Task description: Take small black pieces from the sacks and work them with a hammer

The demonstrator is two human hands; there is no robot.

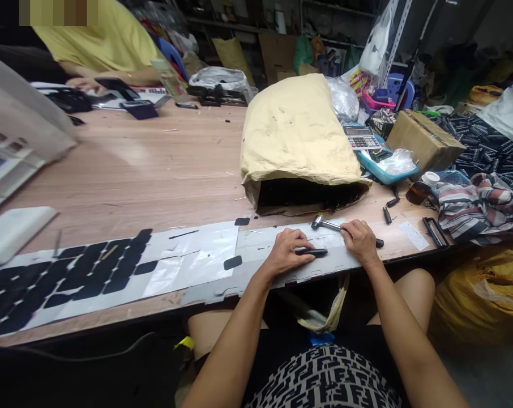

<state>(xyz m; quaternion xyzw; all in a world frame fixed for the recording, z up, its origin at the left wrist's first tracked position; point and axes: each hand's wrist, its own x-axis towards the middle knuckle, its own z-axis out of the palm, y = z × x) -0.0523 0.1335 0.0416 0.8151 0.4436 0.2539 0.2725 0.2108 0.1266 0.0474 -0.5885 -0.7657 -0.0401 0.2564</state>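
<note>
My right hand (360, 240) is closed around the handle of a hammer (330, 225). The metal head points left and the black grip end sticks out past my fingers. Just left of it, my left hand (288, 250) holds down a slim black rod-like piece (318, 251), whose right end shows beyond the fingers. Both hands are low over a pale board (256, 272) along the table's near edge. Sheets on the board's left carry rows of black rounded patches (116, 266), and a single black patch (233, 262) lies closer to my left hand.
A large yellowish sack (299, 124) opens toward me behind my hands. To the right are a calculator (360, 137), a blue basket (386, 170), a cardboard box (424, 139), a bottle (422, 190) and striped cloth (477, 207). A person in a yellow shirt (99, 39) sits across the table.
</note>
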